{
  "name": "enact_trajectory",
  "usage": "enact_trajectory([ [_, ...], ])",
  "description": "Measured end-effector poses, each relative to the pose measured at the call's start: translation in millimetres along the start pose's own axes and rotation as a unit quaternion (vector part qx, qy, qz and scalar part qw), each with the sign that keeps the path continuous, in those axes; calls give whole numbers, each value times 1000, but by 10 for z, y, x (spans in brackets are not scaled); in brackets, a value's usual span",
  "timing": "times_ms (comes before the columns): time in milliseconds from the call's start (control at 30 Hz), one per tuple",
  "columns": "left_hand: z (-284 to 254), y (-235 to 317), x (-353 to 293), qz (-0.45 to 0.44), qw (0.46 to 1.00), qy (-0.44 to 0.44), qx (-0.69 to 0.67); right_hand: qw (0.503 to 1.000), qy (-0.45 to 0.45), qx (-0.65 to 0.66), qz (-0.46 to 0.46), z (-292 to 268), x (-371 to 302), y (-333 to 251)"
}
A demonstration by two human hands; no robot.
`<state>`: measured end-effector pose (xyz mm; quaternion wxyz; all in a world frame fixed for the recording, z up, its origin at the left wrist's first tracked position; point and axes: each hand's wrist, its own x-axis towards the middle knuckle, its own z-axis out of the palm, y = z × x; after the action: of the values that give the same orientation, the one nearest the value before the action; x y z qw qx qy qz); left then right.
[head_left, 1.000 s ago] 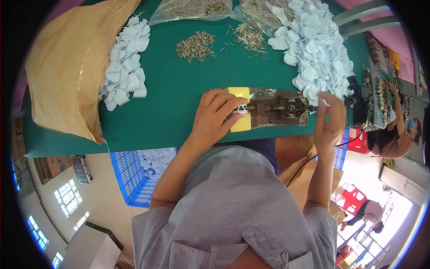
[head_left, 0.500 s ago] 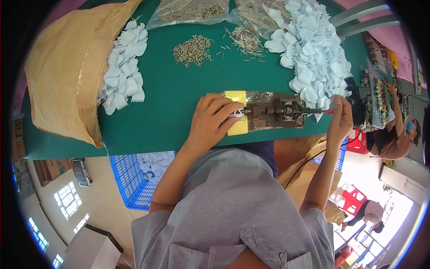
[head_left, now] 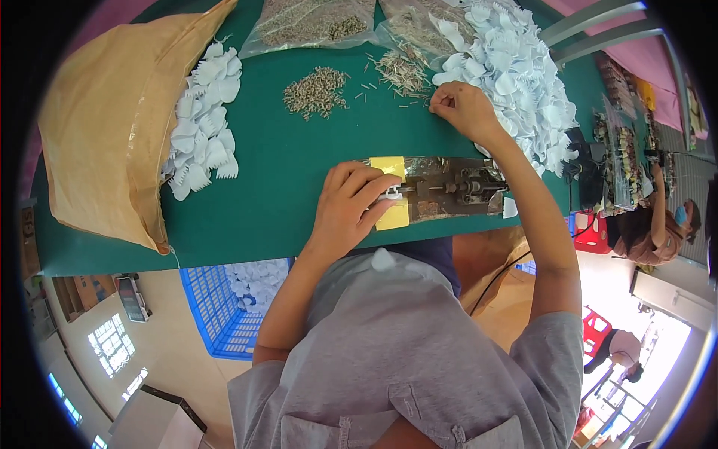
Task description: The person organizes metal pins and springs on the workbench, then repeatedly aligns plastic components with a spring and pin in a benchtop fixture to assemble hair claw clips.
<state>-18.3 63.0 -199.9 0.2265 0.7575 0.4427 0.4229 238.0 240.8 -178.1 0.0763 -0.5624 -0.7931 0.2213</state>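
My left hand [head_left: 345, 200] pinches a small white toothed plastic piece [head_left: 390, 193] against the yellow-taped end [head_left: 388, 168] of a dark metal clamp fixture [head_left: 449, 185]. My right hand [head_left: 465, 111] is up beside a little heap of thin metal pins [head_left: 402, 73], thumb and fingers closed together. Whatever lies between those fingertips is too small to make out. My right forearm passes over the fixture's right end, and its red handle is out of sight. Left of the pins lies a heap of short metal bits [head_left: 315, 91].
White toothed pieces pile up at right [head_left: 516, 82] and spill from a brown sack [head_left: 105, 127] at left. Clear bags [head_left: 310, 26] of metal parts lie at the far side. A blue crate [head_left: 217, 322] stands below the table edge. Other people [head_left: 658, 236] are off to the right.
My right hand has let go of the fixture's red handle and moved up and left to the pins. My left hand stays at the taped end. A pale blurred piece now shows before my shirt.
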Motion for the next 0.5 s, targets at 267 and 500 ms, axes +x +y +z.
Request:
enact_trajectory([
  [267, 22, -32, 81, 11, 1000, -3, -8, 991, 15, -100, -92, -24, -42, 11],
  [500, 59, -37, 36, 12, 1000, 19, 8, 980, 132, 120, -86, -252, -637, -306],
])
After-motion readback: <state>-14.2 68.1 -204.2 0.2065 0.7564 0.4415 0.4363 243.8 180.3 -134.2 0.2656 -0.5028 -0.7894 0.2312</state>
